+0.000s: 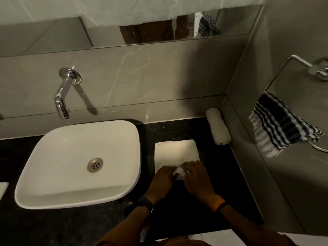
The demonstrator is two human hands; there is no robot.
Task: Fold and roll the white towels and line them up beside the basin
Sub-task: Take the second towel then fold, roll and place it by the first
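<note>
A folded white towel (175,151) lies flat on the black counter (177,128) just right of the white basin (79,162). Its near end is curled into a small roll under my hands. My left hand (163,180) and my right hand (197,178) press side by side on that rolled end, fingers bent over it. A rolled white towel (218,128) lies at the back right of the counter, against the side wall.
A chrome tap (63,96) sticks out of the wall above the basin. A striped cloth (282,125) hangs from a metal ring on the right wall. Another white cloth edge (3,189) shows at the far left. A mirror (159,29) runs along the top.
</note>
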